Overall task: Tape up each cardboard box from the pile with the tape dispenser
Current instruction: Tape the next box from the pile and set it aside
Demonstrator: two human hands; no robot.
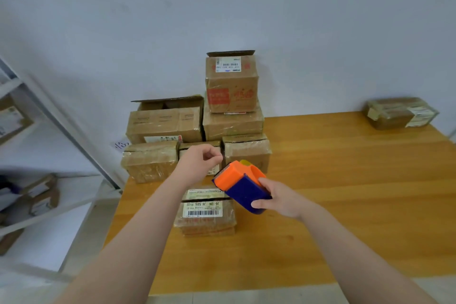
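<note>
Counter (345, 168) of orange wood, pale wall (320, 32) — brown cardboard boxes (164, 123) piled. Right grip (281, 198) clasps orange-and-blue plastic tape dispenser (240, 185); left grip (199, 160) curled, its hold unclear.

a wooden table (345, 180) carried a pile of cardboard boxes (232, 126) at its far left corner, against the wall (320, 32). one small labelled box (204, 217) lay alone just in front of the pile. another taped box (399, 113) sat at the far right corner.
</note>
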